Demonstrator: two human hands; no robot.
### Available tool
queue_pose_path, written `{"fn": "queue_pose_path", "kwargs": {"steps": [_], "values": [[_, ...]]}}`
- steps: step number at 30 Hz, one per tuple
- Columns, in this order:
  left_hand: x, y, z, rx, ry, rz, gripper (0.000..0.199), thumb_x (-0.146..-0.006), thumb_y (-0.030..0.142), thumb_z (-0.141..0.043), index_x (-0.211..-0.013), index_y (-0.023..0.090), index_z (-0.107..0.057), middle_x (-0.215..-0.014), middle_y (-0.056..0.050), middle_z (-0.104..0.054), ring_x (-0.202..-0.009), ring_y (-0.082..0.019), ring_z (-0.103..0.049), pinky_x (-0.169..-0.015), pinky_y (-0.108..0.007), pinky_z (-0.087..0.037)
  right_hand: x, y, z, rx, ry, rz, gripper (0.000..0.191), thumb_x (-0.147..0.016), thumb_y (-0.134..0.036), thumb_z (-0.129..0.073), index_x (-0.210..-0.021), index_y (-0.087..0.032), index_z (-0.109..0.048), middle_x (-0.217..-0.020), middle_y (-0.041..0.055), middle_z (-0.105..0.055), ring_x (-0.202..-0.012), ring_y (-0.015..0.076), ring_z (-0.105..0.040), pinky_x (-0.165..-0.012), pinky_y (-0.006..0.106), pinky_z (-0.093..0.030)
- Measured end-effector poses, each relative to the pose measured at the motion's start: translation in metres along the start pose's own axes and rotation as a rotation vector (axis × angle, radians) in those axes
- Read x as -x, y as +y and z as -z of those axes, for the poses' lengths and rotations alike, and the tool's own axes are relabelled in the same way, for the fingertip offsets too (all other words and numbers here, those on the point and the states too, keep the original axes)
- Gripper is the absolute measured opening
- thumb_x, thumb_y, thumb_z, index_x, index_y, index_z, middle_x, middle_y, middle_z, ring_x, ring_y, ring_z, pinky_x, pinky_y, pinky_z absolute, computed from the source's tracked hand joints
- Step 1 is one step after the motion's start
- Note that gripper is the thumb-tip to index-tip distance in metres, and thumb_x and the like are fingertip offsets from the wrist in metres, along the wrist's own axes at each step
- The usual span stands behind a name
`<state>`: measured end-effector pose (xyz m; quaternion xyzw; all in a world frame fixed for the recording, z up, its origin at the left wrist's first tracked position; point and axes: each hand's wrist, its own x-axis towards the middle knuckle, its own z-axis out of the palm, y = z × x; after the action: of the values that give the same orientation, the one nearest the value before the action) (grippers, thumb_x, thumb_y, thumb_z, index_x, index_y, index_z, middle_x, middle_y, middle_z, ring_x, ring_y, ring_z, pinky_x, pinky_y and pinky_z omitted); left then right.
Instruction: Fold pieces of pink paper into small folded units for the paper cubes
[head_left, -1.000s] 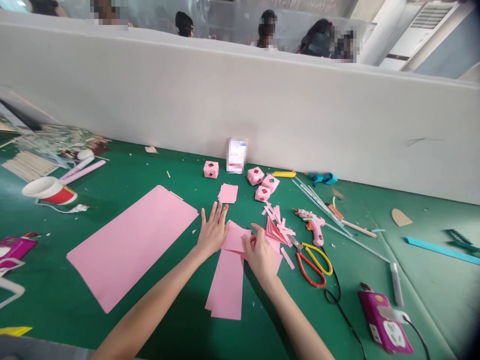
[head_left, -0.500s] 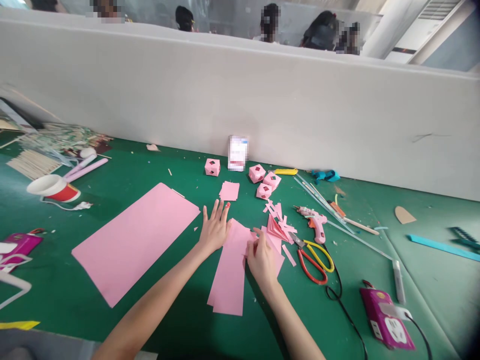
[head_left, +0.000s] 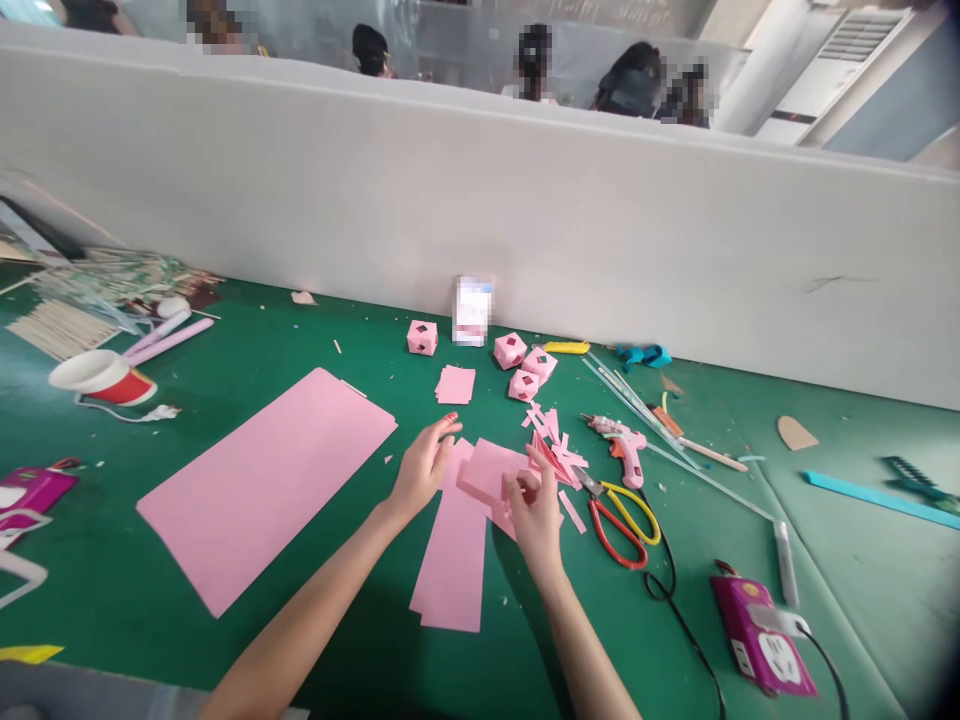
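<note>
My right hand [head_left: 534, 505] pinches a pink paper piece [head_left: 491, 472], holding it above the long pink strips [head_left: 452, 570]. Close to the strips' upper left edge is my left hand [head_left: 424, 462], its fingers apart and nothing in them. Behind the hands lies a small stack of pink squares [head_left: 455, 385]. Pink folded cubes [head_left: 510, 350] stand farther back, near an upright phone [head_left: 472, 312]. Beside my right hand are folded pink paper [head_left: 550, 458] and cut scraps [head_left: 574, 511]. A large pink sheet [head_left: 270, 490] lies to the left.
Scissors [head_left: 619, 515], a pink glue gun [head_left: 626, 448] with a black cable, and a purple power box [head_left: 761, 635] are on the right. A paper cup [head_left: 105, 377] and wooden sticks [head_left: 64, 328] occupy the left. A pale partition [head_left: 480, 190] stands behind; people are beyond it.
My right hand has raised the pink paper off the strips and moved slightly right. My left hand has lifted from the paper and its fingers have turned toward the right.
</note>
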<state>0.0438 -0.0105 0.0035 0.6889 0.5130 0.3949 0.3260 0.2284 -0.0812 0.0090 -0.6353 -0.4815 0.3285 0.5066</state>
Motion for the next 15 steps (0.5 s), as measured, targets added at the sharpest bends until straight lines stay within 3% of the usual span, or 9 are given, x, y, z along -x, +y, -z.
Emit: {"fn": "queue_pose_path", "kwargs": {"steps": [3,5,10,15], "values": [[0.006,0.008,-0.004,0.237,-0.063,0.167,0.057,-0.105,0.056,-0.027,-0.137,0.015,-0.051,-0.109,-0.015,-0.077,-0.095,-0.024,-0.077,-0.083,-0.039,-0.062,-0.004,-0.002,-0.005,-0.222,-0.055,-0.102,0.050,-0.091,-0.044,-0.059,-0.132,-0.018,-0.047,-0.063,-0.0070,-0.054,-0.054,0.0154,-0.055,-0.053,0.027,-0.046],[0.008,0.012,-0.007,0.364,-0.105,0.270,0.062,-0.103,0.062,-0.028,-0.128,0.013,-0.058,-0.105,-0.016,-0.077,-0.088,-0.025,-0.077,-0.074,-0.037,-0.063,-0.005,-0.003,-0.007,-0.273,-0.062,-0.135,0.050,-0.088,-0.043,-0.062,-0.129,-0.018,-0.049,-0.064,-0.0067,-0.054,-0.055,0.0154,-0.056,-0.054,0.028,-0.047],[0.008,0.014,-0.006,0.575,-0.186,0.443,0.065,-0.098,0.067,-0.039,-0.121,0.013,-0.065,-0.108,-0.017,-0.077,-0.095,-0.027,-0.075,-0.079,-0.037,-0.061,-0.005,0.000,-0.012,-0.338,-0.101,-0.180,0.050,-0.086,-0.041,-0.066,-0.128,-0.018,-0.049,-0.067,-0.0058,-0.058,-0.058,0.0148,-0.059,-0.061,0.029,-0.052],[0.007,0.010,0.000,0.675,-0.225,0.527,0.056,-0.092,0.065,-0.057,-0.118,0.017,-0.068,-0.117,-0.012,-0.074,-0.105,-0.028,-0.071,-0.084,-0.034,-0.057,-0.007,0.002,-0.016,-0.354,-0.099,-0.216,0.049,-0.083,-0.036,-0.070,-0.126,-0.019,-0.051,-0.066,-0.0061,-0.060,-0.058,0.0144,-0.060,-0.061,0.027,-0.051]]}}
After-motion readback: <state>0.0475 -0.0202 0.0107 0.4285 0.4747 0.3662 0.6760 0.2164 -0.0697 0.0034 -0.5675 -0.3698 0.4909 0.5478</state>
